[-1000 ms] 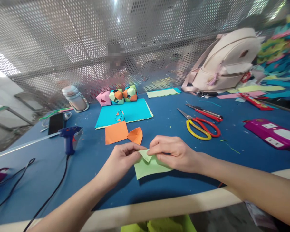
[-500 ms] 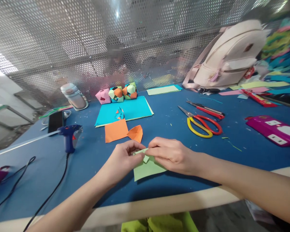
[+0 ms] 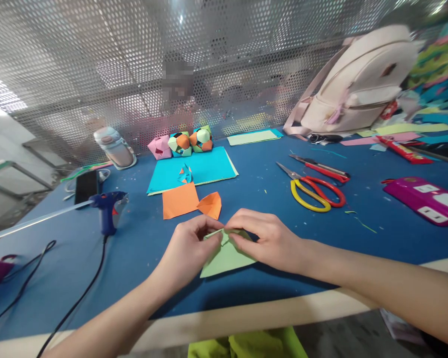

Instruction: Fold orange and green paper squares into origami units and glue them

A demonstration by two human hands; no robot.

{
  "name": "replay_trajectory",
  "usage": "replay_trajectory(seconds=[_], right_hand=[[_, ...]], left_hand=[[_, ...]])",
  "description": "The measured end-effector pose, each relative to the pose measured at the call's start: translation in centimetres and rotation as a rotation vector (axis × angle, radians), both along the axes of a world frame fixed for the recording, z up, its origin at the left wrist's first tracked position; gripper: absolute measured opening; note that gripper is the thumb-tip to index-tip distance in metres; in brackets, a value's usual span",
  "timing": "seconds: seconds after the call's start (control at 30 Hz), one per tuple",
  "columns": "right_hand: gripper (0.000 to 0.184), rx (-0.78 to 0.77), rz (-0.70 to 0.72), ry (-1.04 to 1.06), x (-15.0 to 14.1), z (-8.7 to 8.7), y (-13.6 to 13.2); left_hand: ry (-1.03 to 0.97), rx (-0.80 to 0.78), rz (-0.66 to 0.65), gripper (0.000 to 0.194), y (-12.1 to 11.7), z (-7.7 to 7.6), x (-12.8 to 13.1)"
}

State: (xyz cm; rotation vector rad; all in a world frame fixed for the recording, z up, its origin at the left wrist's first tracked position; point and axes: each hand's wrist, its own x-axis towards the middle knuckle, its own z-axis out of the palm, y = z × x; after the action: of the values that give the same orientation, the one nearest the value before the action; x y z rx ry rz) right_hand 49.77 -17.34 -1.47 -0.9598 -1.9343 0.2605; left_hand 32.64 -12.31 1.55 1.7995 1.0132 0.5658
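Observation:
A sheet of light green paper (image 3: pixel 229 259) is between my hands near the table's front edge, its far edge folded over. My left hand (image 3: pixel 196 243) pinches that far edge between thumb and fingers. From the other side my right hand (image 3: pixel 265 239) pinches the same edge, its fingertips close to the left ones. The fingers partly hide the folded part. Just beyond my hands lie a folded orange paper piece (image 3: pixel 210 204) and a flat orange sheet (image 3: pixel 180 201). A small blue-and-orange folded piece (image 3: pixel 185 174) rests on blue paper sheets (image 3: pixel 212 164).
Scissors (image 3: pixel 308 191) and a box cutter (image 3: pixel 321 168) lie to the right, with a purple power strip (image 3: pixel 425 199) farther out. A glue gun (image 3: pixel 110 211) with a trailing cord stands left. Folded paper balls (image 3: pixel 181 144), a bottle (image 3: pixel 115 147) and a backpack (image 3: pixel 362 87) line the back.
My right fingers have shifted on the far edge, with the thumb now drawn in below it. The small flap has flattened, and the paper's near corner has moved slightly left.

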Motion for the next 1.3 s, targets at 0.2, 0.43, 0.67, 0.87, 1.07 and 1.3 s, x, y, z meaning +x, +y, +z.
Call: replay_trajectory(seconds=[0.2,0.43,0.67,0.87,1.07,1.3], right_hand=[[0.010,-0.006,-0.020,0.029,-0.09,-0.34,0.03],[0.010,-0.009,-0.037,0.033,-0.05,-0.20,-0.14],[0.010,0.005,-0.048,0.042,-0.16,0.07,-0.37],[0.005,-0.035,-0.051,0.027,-0.18,-0.27,-0.14],[0.006,-0.150,-0.106,0.034,-0.22,0.14,-0.16],[0.018,-0.286,-0.143,0.044,0.25,0.16,0.03]], left_hand=[[0.044,0.115,0.005,0.010,-0.25,-0.13,0.05],[0.113,0.261,-0.014,0.015,-0.53,-0.23,0.00],[0.129,0.267,-0.051,0.014,-0.54,-0.24,0.02],[0.145,0.303,-0.039,0.014,-0.40,-0.59,0.00],[0.132,0.242,0.017,0.014,-0.12,-0.52,0.04],[0.118,0.137,0.047,0.010,0.11,-0.20,0.09]])
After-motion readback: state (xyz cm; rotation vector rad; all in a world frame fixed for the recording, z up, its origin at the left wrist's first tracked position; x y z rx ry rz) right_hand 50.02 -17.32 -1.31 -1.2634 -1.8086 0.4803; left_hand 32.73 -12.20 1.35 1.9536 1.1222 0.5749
